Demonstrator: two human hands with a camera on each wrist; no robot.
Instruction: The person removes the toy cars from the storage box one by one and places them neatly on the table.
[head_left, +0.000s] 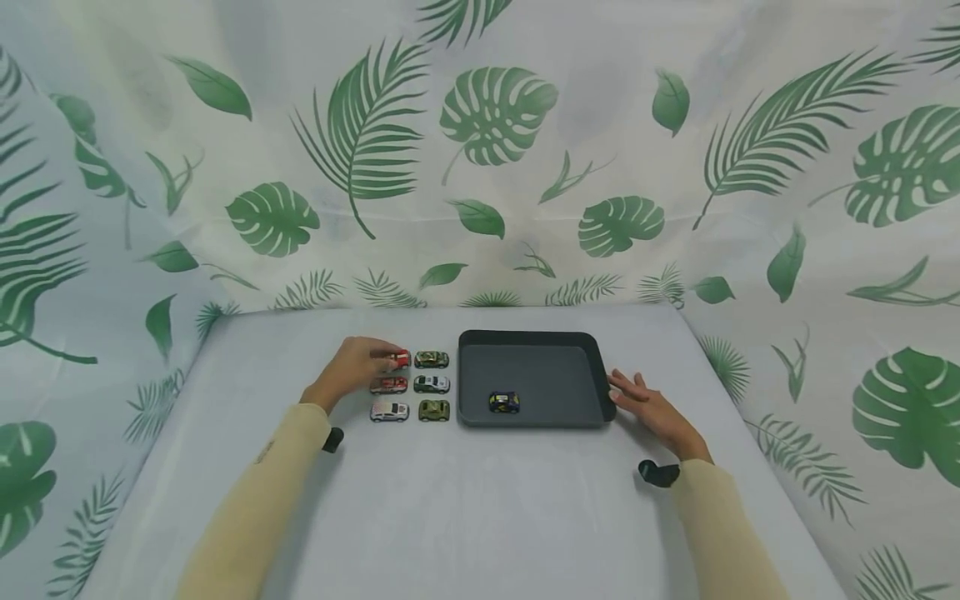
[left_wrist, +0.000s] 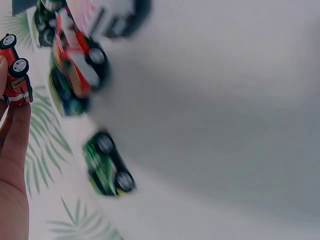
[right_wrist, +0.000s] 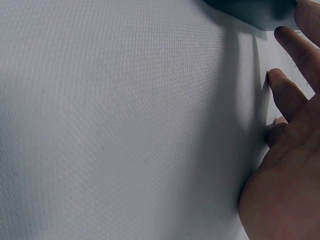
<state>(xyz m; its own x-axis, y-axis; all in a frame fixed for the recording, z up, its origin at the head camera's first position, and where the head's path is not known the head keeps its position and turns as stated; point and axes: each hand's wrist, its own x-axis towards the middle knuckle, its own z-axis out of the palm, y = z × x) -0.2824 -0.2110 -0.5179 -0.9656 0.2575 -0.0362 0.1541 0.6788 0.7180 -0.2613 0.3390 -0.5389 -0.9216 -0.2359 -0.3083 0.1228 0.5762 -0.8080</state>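
Note:
My left hand (head_left: 352, 368) pinches a red toy car (head_left: 400, 359) between thumb and fingers, at the far left of a group of small toy cars. In the left wrist view this red car (left_wrist: 16, 75) is tilted, its wheels showing. Fingers spread and loosely bent, my right hand (head_left: 656, 414) rests beside the right edge of a dark grey tray (head_left: 555, 367); its thumb and fingertips are at the tray's rim, though contact is hard to tell. Inside the tray sits a dark blue and yellow toy car (head_left: 504, 402).
Left of the tray stand another red car (head_left: 389, 385), a white car (head_left: 389, 412), a camouflage car (head_left: 431, 359), a white-and-black police-style car (head_left: 431, 384) and an olive green car (head_left: 434, 410). A white cloth covers the table (head_left: 480, 508); leaf-printed curtains (head_left: 495, 217) surround it.

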